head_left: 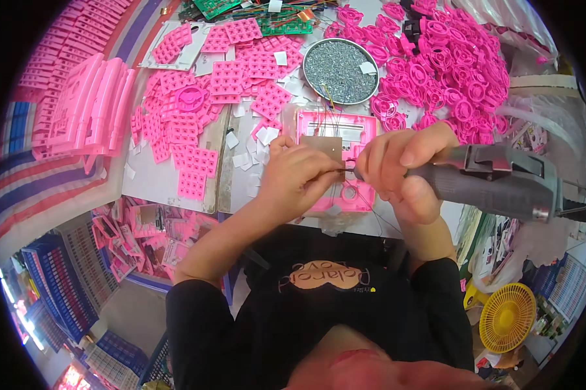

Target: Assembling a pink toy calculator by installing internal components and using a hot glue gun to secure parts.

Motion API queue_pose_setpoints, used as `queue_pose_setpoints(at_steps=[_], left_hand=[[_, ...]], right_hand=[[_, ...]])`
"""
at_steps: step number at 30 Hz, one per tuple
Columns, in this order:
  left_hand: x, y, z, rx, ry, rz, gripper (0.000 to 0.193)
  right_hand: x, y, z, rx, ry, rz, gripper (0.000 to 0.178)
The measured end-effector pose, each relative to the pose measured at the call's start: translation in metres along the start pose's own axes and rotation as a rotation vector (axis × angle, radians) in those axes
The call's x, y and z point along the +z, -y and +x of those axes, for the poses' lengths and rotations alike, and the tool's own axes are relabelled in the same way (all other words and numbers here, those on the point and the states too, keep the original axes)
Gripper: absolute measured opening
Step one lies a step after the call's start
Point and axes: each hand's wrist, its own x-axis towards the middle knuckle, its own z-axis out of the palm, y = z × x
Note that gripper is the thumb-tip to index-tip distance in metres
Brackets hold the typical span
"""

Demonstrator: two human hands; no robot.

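Note:
In front of me on the table lies a pink plastic housing [372, 127] with a brown circuit board [320, 145] and thin wires in it. My right hand [407, 169] is wrapped round a grey electric screwdriver [501, 182], held nearly level, its bit pointing left over the housing. My left hand [290, 179] reaches in from the left, thumb and fingers pinched together at the bit's tip above the board. Whatever sits between those fingertips is too small to make out. A round metal dish [305, 64] full of small screws stands just beyond the housing.
Pink button pads [195, 162] and white paper bits spread to the left. Ring-shaped pink parts [462, 78] pile up at the far right. Green circuit boards [286, 25] lie at the back, stacked pink housings [88, 107] at left. A yellow fan [507, 318] stands at lower right.

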Motion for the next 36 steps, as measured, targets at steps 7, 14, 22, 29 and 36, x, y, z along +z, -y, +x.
queue_pose_setpoints(at_steps=[7,14,22,29,36], left_hand=[[-0.003,0.001,0.022,0.133,0.085,0.226,0.008],[-0.014,0.090,0.147,-0.067,0.092,0.859,0.016],[0.003,0.113,0.153,0.061,-0.080,0.831,0.019],[-0.030,0.079,0.127,-0.107,-0.136,0.272,0.023],[-0.053,0.037,0.038,-0.146,-0.094,-0.057,0.015]], right_hand=[[-0.008,-0.005,-0.001,0.022,-0.005,0.024,0.029],[-0.021,-0.020,0.002,-0.035,0.064,0.024,0.028],[-0.005,-0.035,-0.018,0.142,0.019,-0.055,0.028],[-0.004,-0.049,-0.026,0.187,0.172,-0.174,0.020],[0.006,-0.062,-0.029,0.069,0.163,-0.352,0.019]])
